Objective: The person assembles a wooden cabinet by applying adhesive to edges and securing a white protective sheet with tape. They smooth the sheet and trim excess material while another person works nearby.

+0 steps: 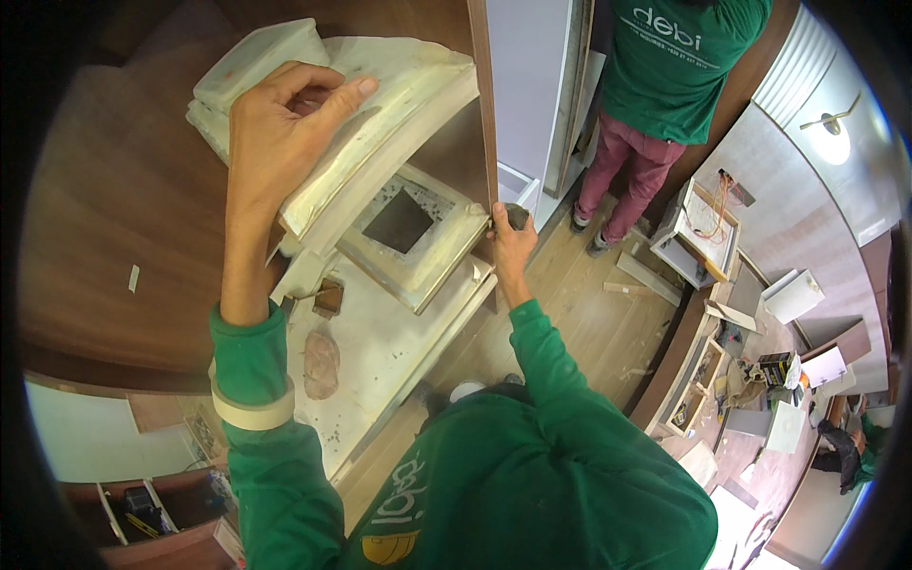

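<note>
My left hand [282,128] is raised over the cream-coated curved panel [380,142]. Its fingers curl loosely, the thumb stands apart from them, and nothing shows between them. A roll of masking tape [255,410] rings my left forearm. My right hand [513,249] grips a small dark block [516,217] by the edge of the brown upright panel [484,123]; its exact kind is unclear. Between my hands, below the curved panel, sits a cream square frame [446,242] with a dark opening. A crumpled brownish lump [321,364] lies on the pale surface [370,380] underneath.
A person [665,76] in a green shirt stands ahead to the right. A white drawer box [698,233] with orange cable stands near a long workbench [731,456] strewn with tools and offcuts. Loose boards [649,278] lie on the floor. An open drawer unit [142,513] is at lower left.
</note>
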`<state>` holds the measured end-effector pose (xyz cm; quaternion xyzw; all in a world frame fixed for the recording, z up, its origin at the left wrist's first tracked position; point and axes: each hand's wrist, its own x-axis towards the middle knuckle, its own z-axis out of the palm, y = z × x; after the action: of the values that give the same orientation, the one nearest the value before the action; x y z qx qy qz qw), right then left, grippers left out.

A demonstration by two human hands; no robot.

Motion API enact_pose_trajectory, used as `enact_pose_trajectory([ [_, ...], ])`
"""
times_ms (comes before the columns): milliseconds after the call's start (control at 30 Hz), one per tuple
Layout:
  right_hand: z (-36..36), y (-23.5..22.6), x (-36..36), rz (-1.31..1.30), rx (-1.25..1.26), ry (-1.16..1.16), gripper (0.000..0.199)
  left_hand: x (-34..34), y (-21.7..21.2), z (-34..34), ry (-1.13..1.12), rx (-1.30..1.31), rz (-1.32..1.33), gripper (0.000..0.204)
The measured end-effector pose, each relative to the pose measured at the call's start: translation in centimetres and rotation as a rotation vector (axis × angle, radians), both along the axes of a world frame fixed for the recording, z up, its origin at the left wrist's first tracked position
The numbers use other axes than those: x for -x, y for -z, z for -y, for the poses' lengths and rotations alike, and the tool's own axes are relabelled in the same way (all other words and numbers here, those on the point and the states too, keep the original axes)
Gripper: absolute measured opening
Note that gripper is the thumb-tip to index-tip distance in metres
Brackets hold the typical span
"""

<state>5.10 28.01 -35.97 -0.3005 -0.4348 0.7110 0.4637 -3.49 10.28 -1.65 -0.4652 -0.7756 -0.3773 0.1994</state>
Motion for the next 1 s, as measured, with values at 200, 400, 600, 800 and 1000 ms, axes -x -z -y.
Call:
enact_pose_trajectory([
  [200, -0.3, 2.5, -2.0, 0.115, -0.073, -0.020, 0.036, 0.1, -0.3, -0.1, -0.006, 0.010, 0.021, 0.032],
  [400, 1.0, -4.3, -3.0, 0.130, -0.228, -0.110, 0.027, 0.1, -0.7, 0.2, 0.011, -0.040, 0.003, 0.038],
  [600, 1.0, -6.4, -1.7, 0.284, -0.586, 0.127, 0.030, 0.0, -0.4, 0.0, 0.069, -0.073, -0.020, 0.034],
  [800, 0.8, -8.1, -0.8, 0.061, -0.458, 0.062, 0.024, -0.9, -1.5, 0.5, 0.077, -0.103, 0.026, 0.032],
  [1000, 0.0, -13.5, -0.1, 0.001, -0.443, 0.073, 0.024, -0.7, -1.5, 0.1, 0.093, -0.095, 0.052, 0.035],
])
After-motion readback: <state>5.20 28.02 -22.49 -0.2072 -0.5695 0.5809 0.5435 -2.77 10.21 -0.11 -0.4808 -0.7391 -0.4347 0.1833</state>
